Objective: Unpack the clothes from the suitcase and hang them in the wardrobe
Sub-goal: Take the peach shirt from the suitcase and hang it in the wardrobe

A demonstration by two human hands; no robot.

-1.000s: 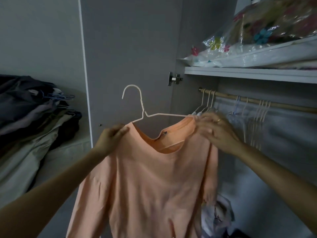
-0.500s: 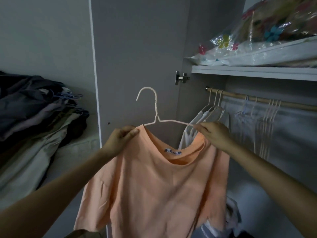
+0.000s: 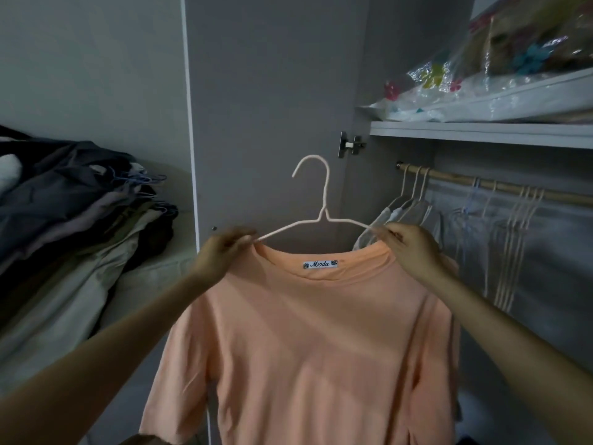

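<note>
1. Shirt [image 3: 308,342] hung on hanger [image 3: 324,216], held up near the open door, left of the rail [image 3: 487,186].
2. Left hand [image 3: 218,255] pinched collar and wire; right hand [image 3: 414,248] pinched the other shoulder.
3. Hanger lay left-right, hook up; rail far right, nearer the right hand.

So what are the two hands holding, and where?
The peach shirt on its white hanger: left hand pinches the left shoulder, right hand pinches the right shoulder.
</note>
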